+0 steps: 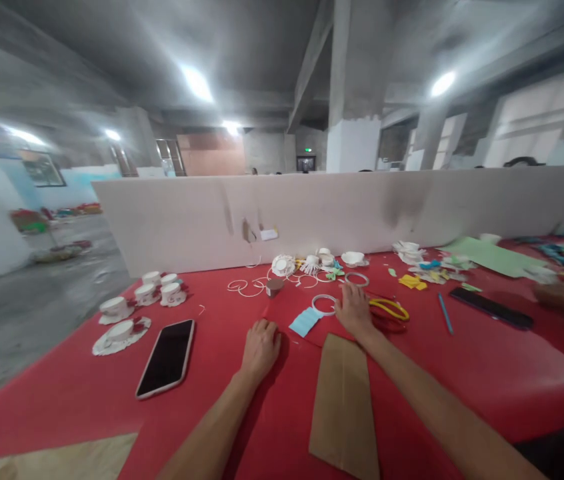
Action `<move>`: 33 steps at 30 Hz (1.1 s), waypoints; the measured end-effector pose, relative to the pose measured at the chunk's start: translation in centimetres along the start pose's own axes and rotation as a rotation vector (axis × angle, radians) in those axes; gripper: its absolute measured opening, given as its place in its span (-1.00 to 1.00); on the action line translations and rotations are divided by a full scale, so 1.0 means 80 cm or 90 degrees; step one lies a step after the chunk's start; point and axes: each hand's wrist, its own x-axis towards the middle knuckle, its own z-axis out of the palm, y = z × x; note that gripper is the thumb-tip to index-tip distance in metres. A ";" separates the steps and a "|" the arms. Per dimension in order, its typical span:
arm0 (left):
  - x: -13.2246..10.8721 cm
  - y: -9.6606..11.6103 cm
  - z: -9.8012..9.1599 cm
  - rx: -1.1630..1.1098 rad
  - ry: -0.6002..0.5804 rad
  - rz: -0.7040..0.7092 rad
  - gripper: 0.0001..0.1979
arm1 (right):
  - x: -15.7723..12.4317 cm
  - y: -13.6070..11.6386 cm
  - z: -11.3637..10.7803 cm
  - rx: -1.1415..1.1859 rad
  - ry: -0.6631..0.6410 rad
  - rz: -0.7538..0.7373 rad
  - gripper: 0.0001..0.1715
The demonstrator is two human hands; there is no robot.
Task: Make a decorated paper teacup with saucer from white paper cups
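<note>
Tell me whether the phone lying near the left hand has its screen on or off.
Off. The pink-edged smartphone lies flat, face up on the red tablecloth, its screen uniformly black apart from faint reflections.

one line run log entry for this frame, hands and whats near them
left hand: curled, resting on red table | right hand: flat beside white ring, yellow scissors | phone at left

Two phones (166,358) (492,307); five paper cups (113,307); one cardboard sheet (343,400); one blue pen (445,313).

Red table (462,373): phone (166,357), cardboard (345,400), paper cups (142,303).
</note>
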 end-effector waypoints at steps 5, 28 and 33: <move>-0.006 0.007 -0.004 -0.044 -0.012 -0.004 -0.84 | -0.024 -0.092 0.024 0.118 -0.036 -0.170 -0.73; -0.046 -0.178 -0.099 0.175 -0.066 -0.483 -0.18 | -0.059 -0.066 0.071 0.348 -0.088 -0.307 -0.63; -0.048 -0.165 -0.093 0.211 -0.059 -0.480 -0.35 | -0.058 -0.063 0.070 0.345 -0.101 -0.289 -0.63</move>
